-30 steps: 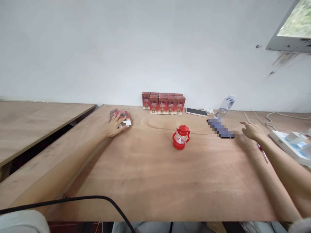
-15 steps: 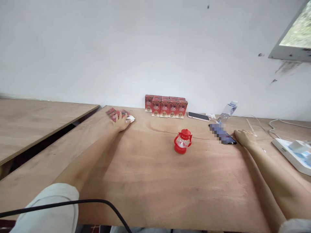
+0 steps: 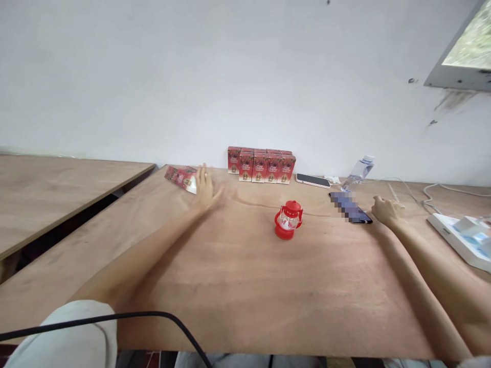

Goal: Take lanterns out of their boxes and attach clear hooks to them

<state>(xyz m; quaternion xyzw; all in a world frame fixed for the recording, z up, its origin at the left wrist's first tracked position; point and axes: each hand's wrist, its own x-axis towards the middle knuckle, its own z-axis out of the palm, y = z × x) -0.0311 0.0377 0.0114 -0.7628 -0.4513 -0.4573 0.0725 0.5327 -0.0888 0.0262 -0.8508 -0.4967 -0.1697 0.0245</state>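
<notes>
My left hand [image 3: 205, 190] is open with fingers spread, just right of flat red printed cartons [image 3: 182, 178] at the table's back left. Nothing shows in it. My right hand [image 3: 387, 210] rests on the table with its fingers curled in, beside a dark phone [image 3: 350, 207]; no object shows in it. Between the two hands a small red lantern [image 3: 288, 221] with a clear globe stands upright. Behind it, by the wall, several red boxes [image 3: 261, 167] stand upright in two rows.
A second phone [image 3: 313, 180] lies near the wall, with a tilted clear bottle [image 3: 358, 174] to its right. White cables [image 3: 429, 191] and a white power strip [image 3: 462, 237] are at the right. A black cable [image 3: 146, 314] crosses close in front. A gap separates the left table [image 3: 57, 199].
My left hand has come off the flat cartons and moved to the right, its fingers spread. My right hand has raised slightly and curled its fingers.
</notes>
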